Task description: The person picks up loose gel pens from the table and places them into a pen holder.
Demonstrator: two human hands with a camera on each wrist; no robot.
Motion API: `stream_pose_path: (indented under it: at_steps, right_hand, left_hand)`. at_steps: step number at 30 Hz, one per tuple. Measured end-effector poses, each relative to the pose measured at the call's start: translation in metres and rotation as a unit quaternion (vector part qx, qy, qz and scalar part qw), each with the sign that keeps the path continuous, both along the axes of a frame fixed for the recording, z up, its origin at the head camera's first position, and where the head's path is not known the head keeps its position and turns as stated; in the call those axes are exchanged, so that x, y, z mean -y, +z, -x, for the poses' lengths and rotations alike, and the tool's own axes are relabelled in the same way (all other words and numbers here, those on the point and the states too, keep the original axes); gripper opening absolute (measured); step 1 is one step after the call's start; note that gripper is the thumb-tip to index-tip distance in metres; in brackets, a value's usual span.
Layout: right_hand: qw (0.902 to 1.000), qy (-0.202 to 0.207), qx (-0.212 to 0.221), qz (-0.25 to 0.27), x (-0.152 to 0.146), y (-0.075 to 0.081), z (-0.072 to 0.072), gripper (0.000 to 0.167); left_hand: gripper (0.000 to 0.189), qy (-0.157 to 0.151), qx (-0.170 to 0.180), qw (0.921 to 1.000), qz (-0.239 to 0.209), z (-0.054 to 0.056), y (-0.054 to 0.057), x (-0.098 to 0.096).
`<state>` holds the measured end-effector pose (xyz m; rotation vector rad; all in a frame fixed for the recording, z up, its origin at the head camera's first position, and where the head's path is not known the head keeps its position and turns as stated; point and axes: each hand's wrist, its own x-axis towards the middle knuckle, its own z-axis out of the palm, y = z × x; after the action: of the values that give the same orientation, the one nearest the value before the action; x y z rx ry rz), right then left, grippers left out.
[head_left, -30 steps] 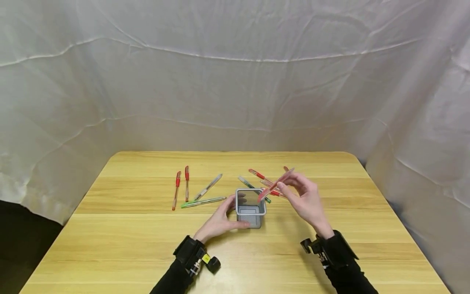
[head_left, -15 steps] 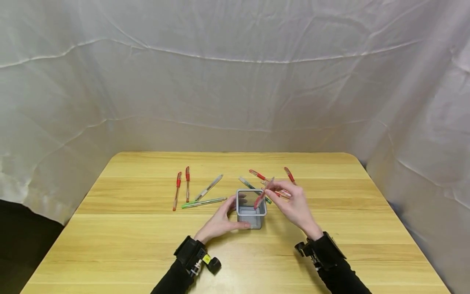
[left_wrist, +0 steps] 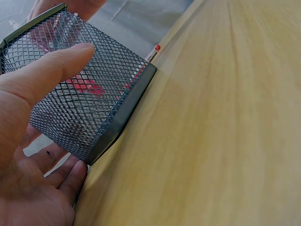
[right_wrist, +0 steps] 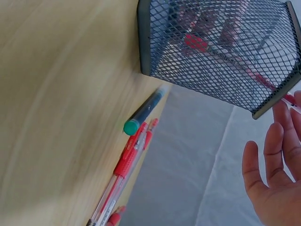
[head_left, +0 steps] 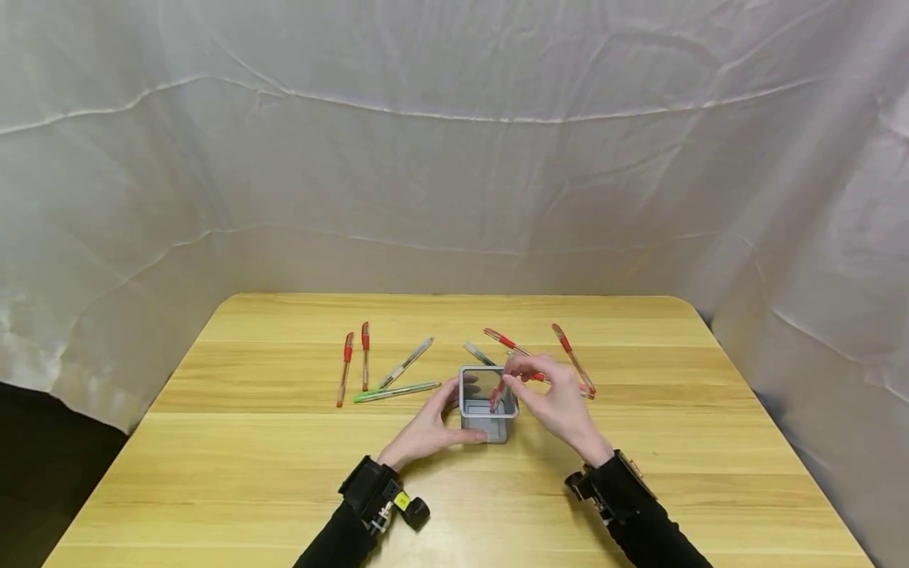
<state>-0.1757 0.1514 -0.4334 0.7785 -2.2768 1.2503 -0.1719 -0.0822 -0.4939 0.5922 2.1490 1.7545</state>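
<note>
Well left of the mesh holder (head_left: 500, 431), the outermost red pen (head_left: 344, 369) lies with a second red pen (head_left: 365, 356) just beside it, both with their caps pointing away from the person. Between these and the holder lies a green pen (head_left: 398, 392), and a clear pen (head_left: 406, 363) slants away above it. At the holder's left side, the left hand (head_left: 429, 430) grips it — thumb on the near wall, the other fingers curled round the left and far sides. Inside the holder, a held red pen (head_left: 496, 394) slants downward, its lower end above the base. Behind the holder lies a dark green pen (head_left: 479, 353), partly hidden. From the holder's right, the right hand (head_left: 557, 402) pinches the held red pen's top narrowly at the rim. Beyond that hand, a capped red pen (head_left: 506, 341) is partly covered; farthest right of the holder lies the rightmost red pen (head_left: 574, 360).
</note>
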Motion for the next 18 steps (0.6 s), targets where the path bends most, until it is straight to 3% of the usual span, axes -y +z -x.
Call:
stream_pose_path:
  at_steps: [12,18]
  right_hand:
    - [0.9985,-0.049,-0.023,-0.006,0.0027,-0.0061,0.0001,0.024]
    - [0.9965,-0.075,0.000,0.036,-0.0007,-0.0078,-0.0037,0.022]
  left_hand:
    - [0.086,-0.003,-0.007,1.0000,-0.005,0.0006,0.0001,-0.0021]
    - [0.089,-0.003,-0.008,0.9999,-0.006,0.0009,-0.0004,-0.0007]
